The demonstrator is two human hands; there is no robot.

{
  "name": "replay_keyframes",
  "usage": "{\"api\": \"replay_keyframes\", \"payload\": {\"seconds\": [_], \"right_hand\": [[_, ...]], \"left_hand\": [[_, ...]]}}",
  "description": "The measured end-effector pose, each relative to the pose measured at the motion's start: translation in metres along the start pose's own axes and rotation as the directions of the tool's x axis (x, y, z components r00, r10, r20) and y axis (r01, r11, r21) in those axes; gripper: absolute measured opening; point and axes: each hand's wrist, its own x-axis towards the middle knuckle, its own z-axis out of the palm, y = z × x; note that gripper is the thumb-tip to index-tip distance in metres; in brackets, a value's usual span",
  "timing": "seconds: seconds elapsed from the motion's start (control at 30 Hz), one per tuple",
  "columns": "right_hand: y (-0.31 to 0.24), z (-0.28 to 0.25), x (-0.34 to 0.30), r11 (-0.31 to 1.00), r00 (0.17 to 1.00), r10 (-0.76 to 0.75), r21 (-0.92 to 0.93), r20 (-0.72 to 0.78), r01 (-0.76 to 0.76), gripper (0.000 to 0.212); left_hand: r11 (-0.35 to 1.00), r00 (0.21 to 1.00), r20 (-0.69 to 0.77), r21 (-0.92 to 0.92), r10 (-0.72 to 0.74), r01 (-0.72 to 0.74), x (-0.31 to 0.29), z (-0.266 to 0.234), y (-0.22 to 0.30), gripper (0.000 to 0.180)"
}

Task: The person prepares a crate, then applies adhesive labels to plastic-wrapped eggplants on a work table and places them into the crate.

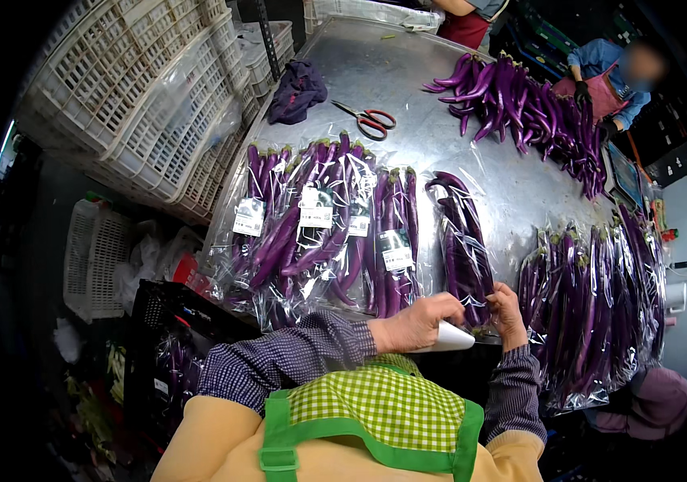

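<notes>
A clear plastic bag of long purple eggplants [464,241] lies in front of me on the metal table, its near end toward me. My right hand [507,312] is closed on the near end of this bag, at its right corner. Just left of it, my left hand [424,320] is closed with bent fingers beside the bag's end; what it pinches is hidden. Under that hand sits a smooth white object [452,340] whose kind I cannot make out. Labelled bags of eggplants [394,241] lie to the left, unlabelled bagged eggplants [576,297] to the right.
Red-handled scissors [372,123] and a dark cloth [297,92] lie farther back on the metal table [368,60]. Loose eggplants [512,104] are heaped at far right, where a gloved person [613,88] stands. White crates [143,88] are stacked left; a black crate [147,321] stands near left.
</notes>
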Motion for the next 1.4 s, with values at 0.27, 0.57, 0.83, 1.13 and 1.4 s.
{"api": "replay_keyframes", "payload": {"seconds": [0.27, 0.57, 0.83, 1.13, 1.4], "right_hand": [[0.01, -0.001, -0.024, 0.947, 0.985, -0.038, -0.321, -0.166, -0.018, 0.057], [0.003, 0.056, -0.068, 0.939, 0.982, -0.067, -0.345, -0.176, 0.002, 0.075], [-0.02, 0.044, -0.057, 0.908, 0.983, -0.109, -0.416, -0.149, 0.037, 0.021], [-0.277, 0.061, -0.163, 0.107, 0.848, -0.377, -0.892, 0.372, 0.439, 0.024], [-0.309, 0.149, -0.068, -0.16, 0.908, 0.067, -0.894, 0.413, 0.419, 0.026]], "left_hand": [[0.996, 0.974, 0.211, 0.004, -0.084, 0.085, -0.009, 0.004, 0.024, 0.016], [0.946, 0.989, 0.03, -0.287, -0.147, 0.15, -0.005, 0.007, 0.02, 0.02], [0.907, 0.918, 0.316, -0.264, -0.239, 0.327, -0.008, -0.002, 0.046, 0.023], [0.964, 0.965, 0.249, -0.265, 0.078, -0.01, -0.008, 0.0, 0.07, 0.017], [0.924, 0.957, 0.273, -0.382, 0.097, 0.015, -0.001, 0.004, 0.08, 0.013]]}}
